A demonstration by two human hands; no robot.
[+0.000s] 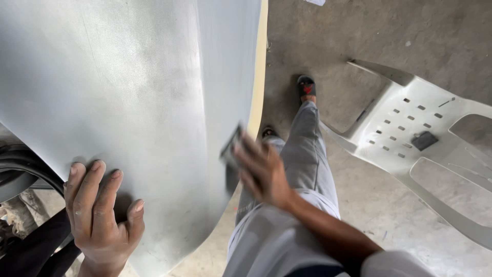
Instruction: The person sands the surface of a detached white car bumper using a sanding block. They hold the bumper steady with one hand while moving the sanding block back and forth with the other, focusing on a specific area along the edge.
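A large grey, dull-sanded car body panel (pixel 128 92) fills the left half of the view, with a strip of pale masking tape (pixel 259 66) down its right edge. My left hand (pixel 100 215) lies flat against the panel's lower curved edge, fingers spread. My right hand (pixel 261 172), blurred by motion, presses a dark sanding block (pixel 230 146) against the panel near its right side.
A white plastic chair (pixel 410 133) lies tipped on the concrete floor (pixel 359 31) at right, a small dark block (pixel 424 140) on its seat. My grey-trousered legs and sandalled feet (pixel 306 87) stand beside the panel. A black tyre and wheel-arch parts (pixel 20 169) sit at lower left.
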